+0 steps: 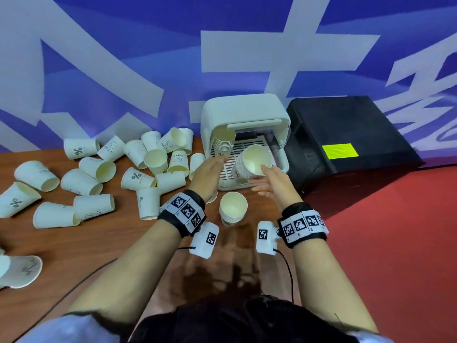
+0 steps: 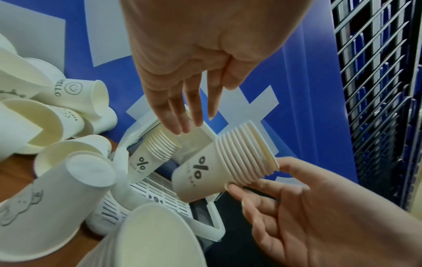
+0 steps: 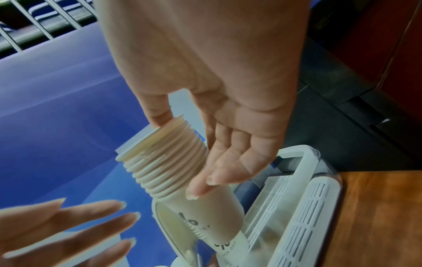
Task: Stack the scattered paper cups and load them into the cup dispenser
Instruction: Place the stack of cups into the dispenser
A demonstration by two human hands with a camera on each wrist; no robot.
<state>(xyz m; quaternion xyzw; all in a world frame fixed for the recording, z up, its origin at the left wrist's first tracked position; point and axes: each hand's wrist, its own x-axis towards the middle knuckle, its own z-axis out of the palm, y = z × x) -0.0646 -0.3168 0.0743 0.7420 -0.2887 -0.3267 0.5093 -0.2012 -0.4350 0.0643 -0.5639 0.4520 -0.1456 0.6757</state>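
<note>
Right hand (image 1: 273, 184) fingers grip cup stack (image 1: 252, 162) at dispenser (image 1: 244, 115) mouth; left hand (image 1: 207, 173) fingers spread, apparently free.

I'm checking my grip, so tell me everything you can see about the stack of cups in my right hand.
The stack of cups is about a dozen nested white paper cups, the outer one printed with a percent sign and "NICE DAY". It is tilted, its open end toward you, above the dispenser's slotted tray. The right hand grips it near the rims.

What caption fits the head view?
Right hand holds cup stack at dispenser; left hand open.
</note>
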